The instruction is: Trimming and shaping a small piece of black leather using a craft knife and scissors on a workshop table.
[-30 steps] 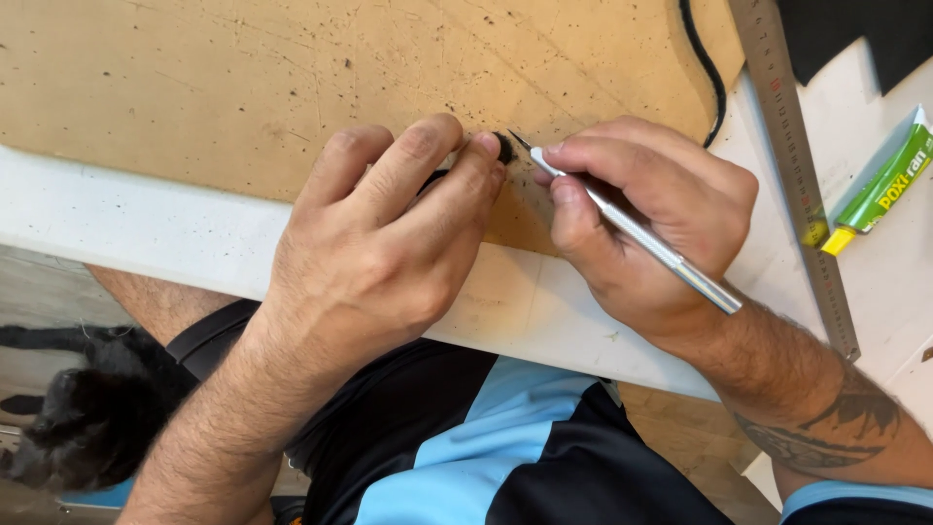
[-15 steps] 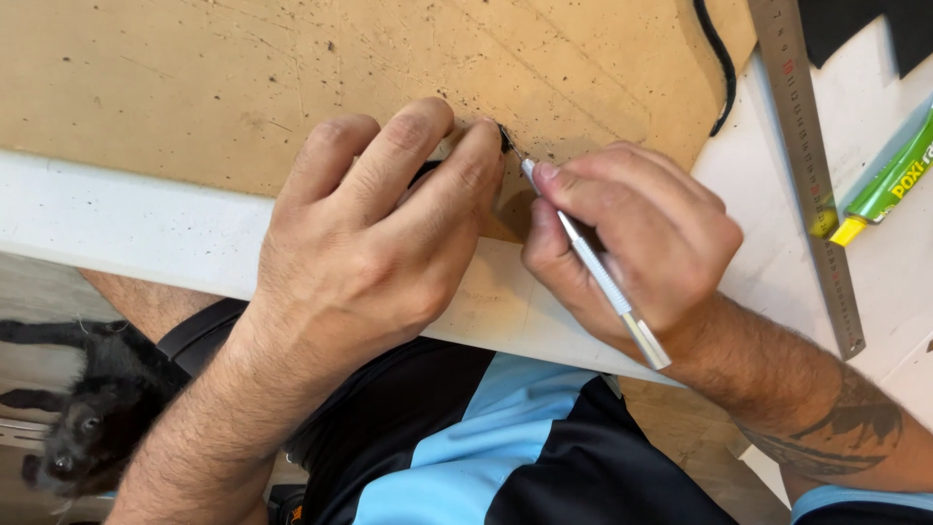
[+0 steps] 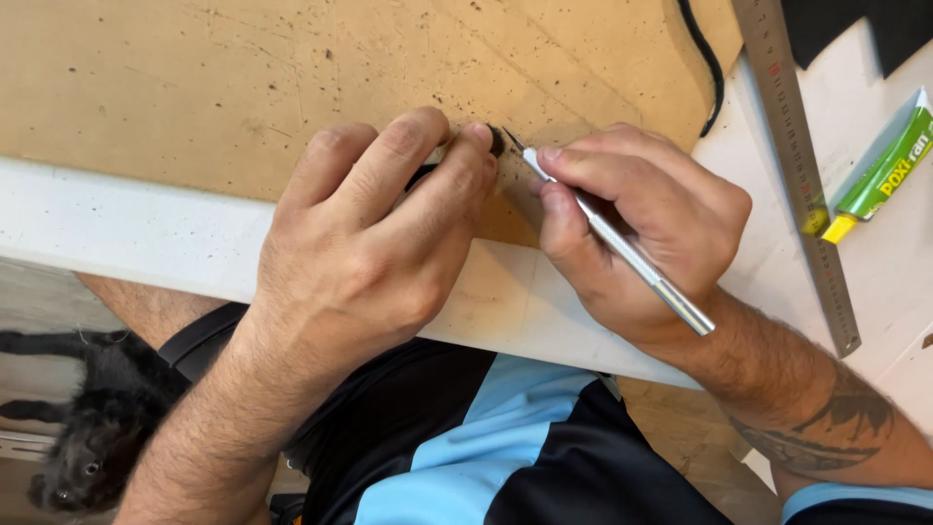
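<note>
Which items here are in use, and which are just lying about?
In use: left hand pinning a small dark piece to the brown board; right hand holding a silver craft knife, blade tip at the piece.

Lying about: metal ruler, green glue tube, black cable, black dog on the floor.
</note>
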